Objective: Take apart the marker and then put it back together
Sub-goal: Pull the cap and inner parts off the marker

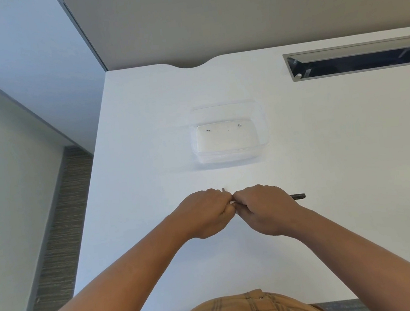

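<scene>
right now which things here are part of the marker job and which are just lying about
In the job:
- marker, dark end poking out past the right hand
- left hand, closed on its other end

Lying about:
- clear tub, beyond the hands
- cable hatch, far right of the table

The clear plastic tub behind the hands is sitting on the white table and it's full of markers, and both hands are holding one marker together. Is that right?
Not quite. The clear plastic tub on the white table holds no markers, only a few tiny dark specks at most. The head view shows this. The rest holds: the left hand and right hand grip one dark marker together.
</scene>
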